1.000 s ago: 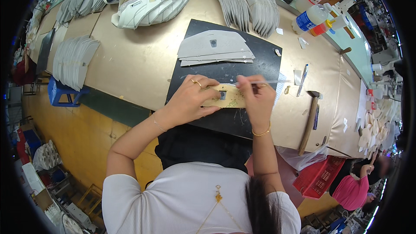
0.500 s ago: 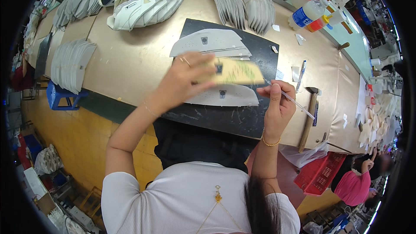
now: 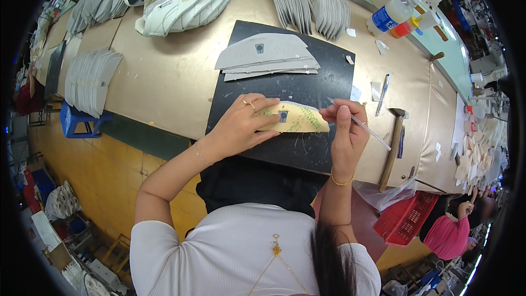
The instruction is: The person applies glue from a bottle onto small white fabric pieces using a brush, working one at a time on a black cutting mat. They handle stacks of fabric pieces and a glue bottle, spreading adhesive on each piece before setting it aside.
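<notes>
So the big change in that last half second was the yellow template (image 3: 301,119): a moment earlier it was a blur up in the air, with a grey panel lying bare below it, and now it was back down flat on the black mat (image 3: 337,74), right in front of the person. There was a pale sliver (image 3: 296,103) peeking out along its top edge, so I'd guess a panel was underneath again, though I couldn't tell if it was the same one. The left hand (image 3: 235,123) had its fingers spread over the template's left end, looking like it was pressing down and not pinching anything. The right hand (image 3: 348,131) was just off the other end, fingers closed around a clear pen (image 3: 378,137) that slanted with its tip up near the template's corner, apart from it as far as I could see. A second back that pen was over at the top edge, so it had shifted right. To me that meant the template was pinned and the pen ready, but no stroke going on. The grey stack (image 3: 274,52) sat just beyond, at the mat's far side.
</notes>
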The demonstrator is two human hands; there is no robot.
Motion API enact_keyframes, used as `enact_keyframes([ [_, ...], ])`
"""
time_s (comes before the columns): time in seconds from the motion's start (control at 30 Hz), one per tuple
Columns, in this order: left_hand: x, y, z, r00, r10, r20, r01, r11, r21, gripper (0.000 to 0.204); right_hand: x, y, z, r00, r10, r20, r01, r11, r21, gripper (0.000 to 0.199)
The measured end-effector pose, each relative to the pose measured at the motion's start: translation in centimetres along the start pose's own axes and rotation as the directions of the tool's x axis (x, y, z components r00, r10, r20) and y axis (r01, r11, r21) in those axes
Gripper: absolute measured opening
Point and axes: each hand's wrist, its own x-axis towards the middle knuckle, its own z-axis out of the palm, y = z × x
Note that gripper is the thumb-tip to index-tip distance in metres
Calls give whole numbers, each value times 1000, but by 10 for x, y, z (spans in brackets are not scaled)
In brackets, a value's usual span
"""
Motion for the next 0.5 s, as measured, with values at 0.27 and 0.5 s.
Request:
enact_keyframes([
  [0.27,0,4,0,1000,-7,-6,7,1000,12,33,-1,12,11,997,25,79,-14,990,-139,26],
  [0.5,0,3,2,1000,5,-4,-5,999,37,32,2,11,17,993,36,115,-7,970,-242,26],
])
